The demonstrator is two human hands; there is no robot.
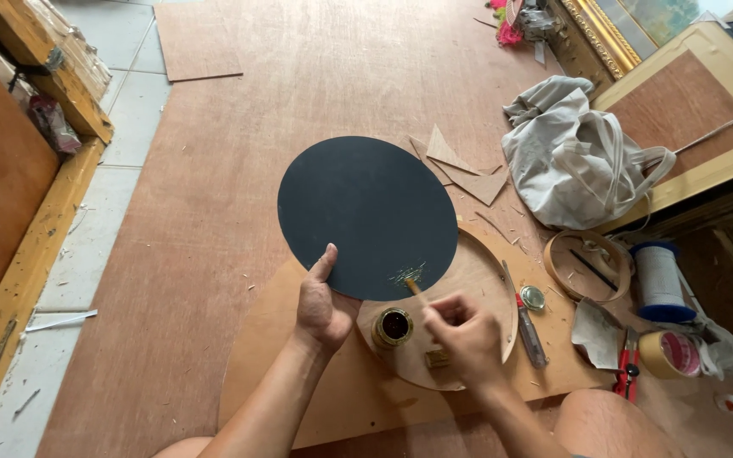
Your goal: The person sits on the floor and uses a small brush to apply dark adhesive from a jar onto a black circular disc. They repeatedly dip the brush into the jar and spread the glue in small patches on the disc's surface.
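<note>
Seen from the head camera, a person seated on a plywood floor works on a dark oval board. The left hand is closed on the board's lower left edge, thumb laid flat on its face and fingers hidden behind, holding it tilted up off the ground. The right hand, just right of that grip, pinches a thin brush between bunched fingertips, its tip touching the board's lower rim, where a small patch of gold strokes shows. Between the 2 hands, just below the held edge, stands 1 small open jar of dark liquid, resting on a round wooden disc that lies partly under the board. The disc sits on a sheet of brown cardboard. To the right of the brush hand lie a utility knife with a red slider and a round jar lid. Farther right are a wooden hoop, a spool of white thread, a roll of tape and red-handled pliers. Above them sits a crumpled grey cloth bag, with triangular wood offcuts beside the board's upper right edge.
</note>
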